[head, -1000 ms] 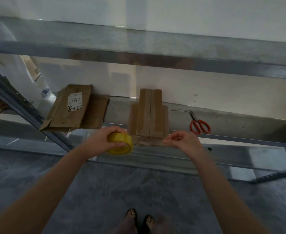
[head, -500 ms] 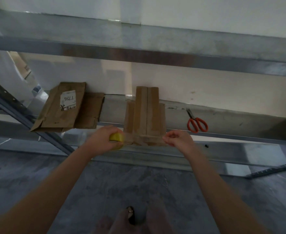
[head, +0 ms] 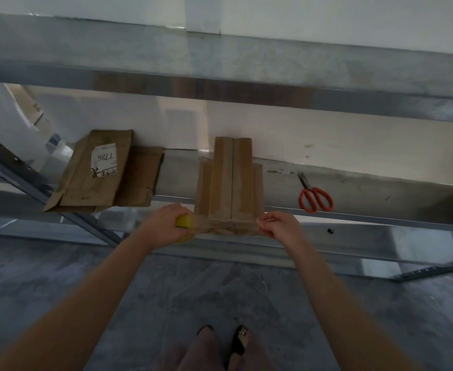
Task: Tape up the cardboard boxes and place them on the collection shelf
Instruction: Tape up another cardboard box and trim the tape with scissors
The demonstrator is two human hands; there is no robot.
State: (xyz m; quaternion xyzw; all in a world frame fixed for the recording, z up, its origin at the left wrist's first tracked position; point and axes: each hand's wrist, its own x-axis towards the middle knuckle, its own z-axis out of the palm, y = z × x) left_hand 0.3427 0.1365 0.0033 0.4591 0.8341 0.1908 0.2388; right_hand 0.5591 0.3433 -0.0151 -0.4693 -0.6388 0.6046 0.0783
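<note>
A brown cardboard box [head: 230, 180] stands on the metal shelf [head: 367, 188] with its two top flaps closed along a centre seam. My left hand [head: 164, 223] grips a yellow tape roll [head: 184, 222] at the box's near left corner. My right hand [head: 279, 226] pinches the free end of the clear tape at the near right corner. The strip of tape [head: 230, 227] stretches between both hands across the box's near edge.
Flattened cardboard boxes [head: 99, 172], one with a white label, lie on the shelf to the left. Orange-handled scissors [head: 315, 196] lie on the shelf to the right. An upper shelf [head: 220, 65] overhangs. A slanted metal brace [head: 19, 172] crosses at left. Grey floor lies below.
Both hands have moved down and forward to the box's near edge, laying the stretched tape against it. The tape roll is now mostly hidden behind my left hand.
</note>
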